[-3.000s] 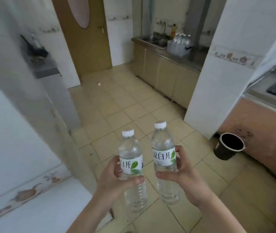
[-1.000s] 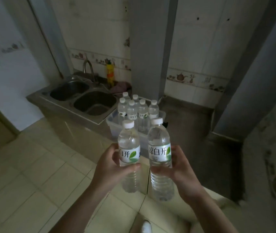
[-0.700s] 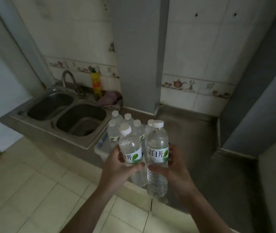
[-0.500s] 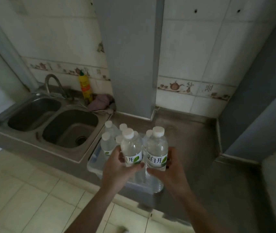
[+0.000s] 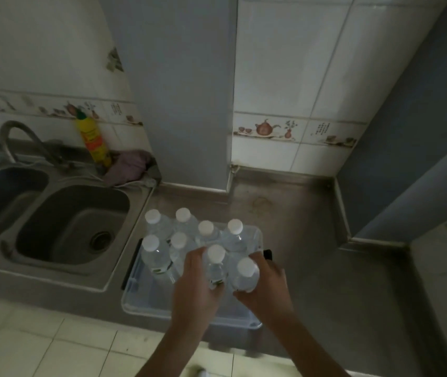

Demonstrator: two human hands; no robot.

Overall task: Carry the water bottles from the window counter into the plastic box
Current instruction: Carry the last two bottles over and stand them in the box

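A clear plastic box (image 5: 138, 295) sits on the steel counter beside the sink, with several white-capped water bottles (image 5: 155, 250) standing in its far half. My left hand (image 5: 193, 289) grips one upright water bottle (image 5: 216, 263) and my right hand (image 5: 264, 287) grips another water bottle (image 5: 245, 274). Both held bottles are side by side over the box's near right part, just in front of the standing bottles. Whether their bases touch the box floor is hidden by my hands.
A double steel sink (image 5: 72, 227) with a curved tap (image 5: 24, 137) lies left of the box. A yellow detergent bottle (image 5: 94, 140) and a purple cloth (image 5: 128, 165) stand behind it. A grey pillar (image 5: 179, 91) rises at the back, and bare counter (image 5: 306, 240) stretches right.
I have walked up to the counter and my view has tipped down. Both hands have lowered the two bottles from chest height down into the box.
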